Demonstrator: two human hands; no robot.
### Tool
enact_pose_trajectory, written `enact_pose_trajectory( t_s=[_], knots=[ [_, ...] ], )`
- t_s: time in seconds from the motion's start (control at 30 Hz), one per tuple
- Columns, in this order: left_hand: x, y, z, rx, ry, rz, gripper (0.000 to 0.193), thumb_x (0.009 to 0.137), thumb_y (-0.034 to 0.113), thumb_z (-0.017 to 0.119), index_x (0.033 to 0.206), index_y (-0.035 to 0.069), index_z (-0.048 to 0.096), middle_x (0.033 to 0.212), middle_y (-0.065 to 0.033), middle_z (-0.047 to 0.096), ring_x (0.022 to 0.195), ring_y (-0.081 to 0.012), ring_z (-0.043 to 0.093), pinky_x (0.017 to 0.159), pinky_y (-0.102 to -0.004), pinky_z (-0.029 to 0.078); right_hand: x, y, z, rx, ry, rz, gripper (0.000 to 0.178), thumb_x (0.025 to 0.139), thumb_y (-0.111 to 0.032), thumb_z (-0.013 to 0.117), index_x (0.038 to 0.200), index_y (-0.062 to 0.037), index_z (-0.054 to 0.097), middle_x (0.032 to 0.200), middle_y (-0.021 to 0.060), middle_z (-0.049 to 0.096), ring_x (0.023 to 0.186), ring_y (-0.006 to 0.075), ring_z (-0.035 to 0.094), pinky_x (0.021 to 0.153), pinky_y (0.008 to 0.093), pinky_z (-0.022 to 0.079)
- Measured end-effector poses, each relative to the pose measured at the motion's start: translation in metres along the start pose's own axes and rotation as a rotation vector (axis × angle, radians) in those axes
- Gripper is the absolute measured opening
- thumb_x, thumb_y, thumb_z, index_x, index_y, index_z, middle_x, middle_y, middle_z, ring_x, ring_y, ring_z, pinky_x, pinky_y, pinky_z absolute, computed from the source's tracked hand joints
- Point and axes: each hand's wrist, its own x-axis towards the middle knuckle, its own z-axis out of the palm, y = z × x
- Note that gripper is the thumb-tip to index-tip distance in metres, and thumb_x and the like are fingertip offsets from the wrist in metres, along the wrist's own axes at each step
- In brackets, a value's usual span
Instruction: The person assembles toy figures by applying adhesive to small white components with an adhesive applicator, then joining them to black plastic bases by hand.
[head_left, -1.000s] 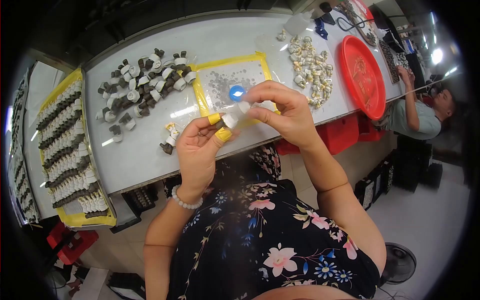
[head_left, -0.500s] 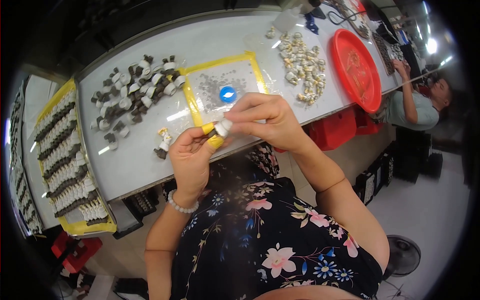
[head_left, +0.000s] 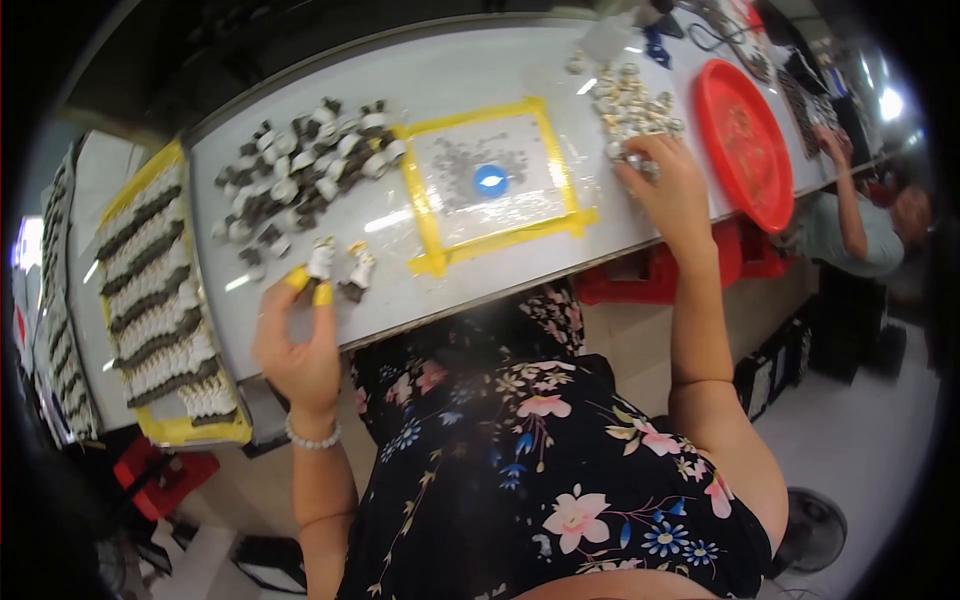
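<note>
My left hand (head_left: 298, 350), yellow covers on its thumb and a finger, pinches a small white figurine (head_left: 320, 258) by its dark lower part, low at the table's near left. Beside it on the table another white figurine (head_left: 360, 266) with a gold-coloured top and dark base leans over. Over on the right, my right hand (head_left: 672, 190) reaches into a pile of small white-and-gold pieces (head_left: 625, 98). Its thumb and fingers are apart around pieces at the pile's near edge. Further left lies a heap of white-and-dark figurine bodies (head_left: 290, 180).
A yellow-taped square (head_left: 430, 235) holds grey dots and a round blue item (head_left: 490, 181). A red oval tray (head_left: 708, 150) stands at right, near another person (head_left: 850, 230). Rows of figurines fill a yellow-edged board (head_left: 140, 420) at left. A red stool (head_left: 640, 283) stands beneath the table.
My hands have parted from the middle. The left has carried a white figurine left and down beside the other figurine; the right has moved right to the white-and-gold pile. The view has shifted slightly.
</note>
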Motion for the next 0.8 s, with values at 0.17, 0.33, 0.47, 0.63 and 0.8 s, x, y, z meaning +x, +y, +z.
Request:
enact_pose_trajectory(
  t_s=[0.17, 0.33, 0.47, 0.63, 0.8],
  knots=[
    [0.001, 0.011, 0.009, 0.064, -0.068, 0.181, 0.021, 0.072, -0.006, 0.067, 0.092, -0.003, 0.059, 0.089, -0.0164, 0.062, 0.081, -0.0295, 0.060, 0.073, -0.0347, 0.049, 0.003, 0.001, 0.012, 0.041, -0.006, -0.014, 0.021, 0.077, -0.009, 0.068, 0.096, -0.0017, 0.063, 0.088, 0.0100, 0.063, 0.083, 0.0245, 0.060, 0.073, 0.0323, 0.047],
    [-0.001, 0.013, 0.002, 0.091, -0.127, 0.286, 0.019, 0.073, 0.001, 0.067, 0.090, -0.004, 0.059, 0.088, -0.0178, 0.062, 0.084, -0.0338, 0.059, 0.075, -0.0387, 0.048, 0.006, -0.001, 0.021, 0.025, 0.033, -0.093, 0.021, 0.078, -0.008, 0.067, 0.097, -0.0008, 0.063, 0.090, 0.0108, 0.063, 0.083, 0.0251, 0.060, 0.073, 0.0330, 0.047],
    [0.003, 0.015, -0.002, 0.054, -0.126, 0.230, 0.019, 0.073, -0.001, 0.066, 0.091, -0.004, 0.060, 0.088, -0.0176, 0.062, 0.084, -0.0333, 0.059, 0.076, -0.0380, 0.047, 0.005, -0.006, 0.020, 0.114, 0.006, -0.049, 0.023, 0.077, -0.007, 0.068, 0.098, -0.0004, 0.065, 0.090, 0.0099, 0.062, 0.080, 0.0218, 0.059, 0.072, 0.0295, 0.047],
    [0.032, 0.001, -0.016, 0.307, -0.019, 0.041, 0.025, 0.075, -0.003, 0.060, 0.100, -0.003, 0.060, 0.101, -0.0185, 0.061, 0.090, -0.0333, 0.058, 0.080, -0.0380, 0.047, 0.006, -0.032, 0.015, 0.477, -0.065, -0.041, 0.025, 0.076, -0.006, 0.070, 0.100, -0.0011, 0.066, 0.087, 0.0077, 0.061, 0.077, 0.0174, 0.056, 0.069, 0.0256, 0.045],
    [0.048, -0.006, -0.013, 0.557, -0.225, 0.312, 0.030, 0.075, -0.006, 0.056, 0.104, -0.002, 0.060, 0.115, -0.0194, 0.055, 0.094, -0.0335, 0.056, 0.082, -0.0385, 0.047, 0.020, -0.064, 0.026, 0.638, -0.255, -0.210, 0.027, 0.072, -0.006, 0.073, 0.098, -0.0027, 0.068, 0.084, 0.0066, 0.060, 0.076, 0.0170, 0.055, 0.066, 0.0263, 0.044]
  ],
)
